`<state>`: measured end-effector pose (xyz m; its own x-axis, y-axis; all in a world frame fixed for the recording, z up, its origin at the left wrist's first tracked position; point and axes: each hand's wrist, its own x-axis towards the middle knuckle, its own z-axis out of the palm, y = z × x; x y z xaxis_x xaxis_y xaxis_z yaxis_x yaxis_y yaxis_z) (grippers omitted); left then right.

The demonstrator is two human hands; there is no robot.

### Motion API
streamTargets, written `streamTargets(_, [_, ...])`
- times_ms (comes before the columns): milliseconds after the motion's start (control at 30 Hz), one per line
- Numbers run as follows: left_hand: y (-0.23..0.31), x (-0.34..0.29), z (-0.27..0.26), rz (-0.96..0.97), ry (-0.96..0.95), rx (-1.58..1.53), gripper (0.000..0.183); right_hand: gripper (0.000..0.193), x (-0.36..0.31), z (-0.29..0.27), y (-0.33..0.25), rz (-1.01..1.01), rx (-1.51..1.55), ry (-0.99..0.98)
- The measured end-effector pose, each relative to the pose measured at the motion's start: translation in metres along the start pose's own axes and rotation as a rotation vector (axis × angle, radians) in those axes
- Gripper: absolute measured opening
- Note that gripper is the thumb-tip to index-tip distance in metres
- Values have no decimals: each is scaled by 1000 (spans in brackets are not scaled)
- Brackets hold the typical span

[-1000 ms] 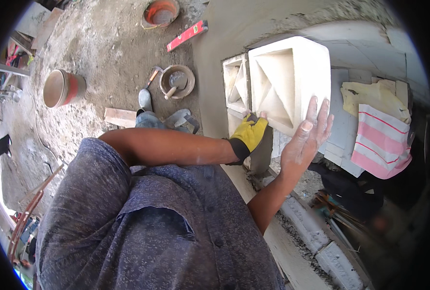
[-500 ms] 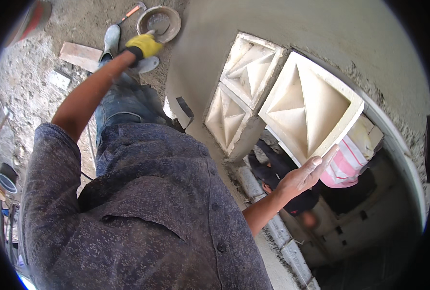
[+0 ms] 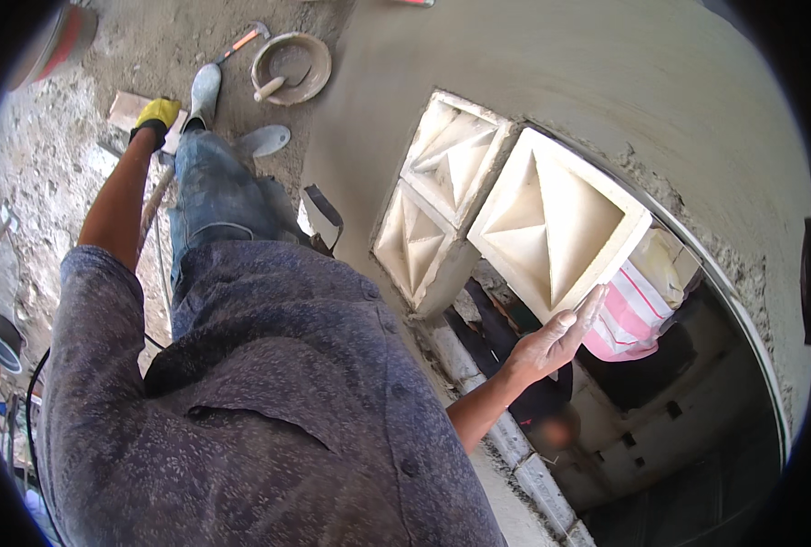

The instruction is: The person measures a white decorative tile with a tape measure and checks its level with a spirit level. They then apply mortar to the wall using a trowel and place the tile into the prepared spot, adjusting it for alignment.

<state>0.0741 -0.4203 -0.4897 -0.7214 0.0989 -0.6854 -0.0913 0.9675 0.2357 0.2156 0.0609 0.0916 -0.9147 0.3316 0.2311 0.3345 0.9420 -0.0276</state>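
Note:
My right hand (image 3: 551,345), bare and dusty, holds the lower corner of a cream decorative breeze block (image 3: 551,219), its fingers stretched along the edge. The block has a raised triangular relief and stands beside two similar blocks (image 3: 433,187) set in the wall opening. Far to the left, my left hand (image 3: 156,115) in a yellow glove reaches down to a flat reddish-brown board (image 3: 128,108) on the ground; its fingers are hidden from view. A trowel (image 3: 271,87) rests in a round mortar pan (image 3: 321,64), its pale handle over the rim.
A hammer (image 3: 244,39) with an orange handle lies near my grey boot (image 3: 206,89). Smooth plaster covers the wall (image 3: 551,64) around the opening. Through it, another person (image 3: 560,427) and a pink-and-white striped sack (image 3: 629,314) are visible below. A bucket (image 3: 59,46) stands at the far left.
My left hand has left the mortar pan and moved left to the board; the trowel now lies in the pan. My right hand stays at the block's corner.

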Motion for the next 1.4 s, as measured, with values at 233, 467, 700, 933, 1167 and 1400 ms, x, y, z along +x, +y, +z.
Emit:
streamTargets(233, [135,-28,-109,-3,157,-262,42,49,6,-51,-37,-11,144,558])
streamTargets(467, [345,-170,-256,948,54,-957,49,42,-14,89,-115,373,1263,112])
streamTargets(700, [370,-173,-331,1973,38,-128,60,73,53,140,-178,888,2724,66])
streamTargets(933, [235,108,-423,1189,-360,841,57,65,37,130,-225,919,1234,318])
streamTargets(1167, [105,242,-570,746,-767,1323,44,31,-105,149,-460,1291,1086,-971])
streamTargets(1400, [181,249,-586,840,-700,1159,44,43,-48,147,-570,1222,1296,-453])
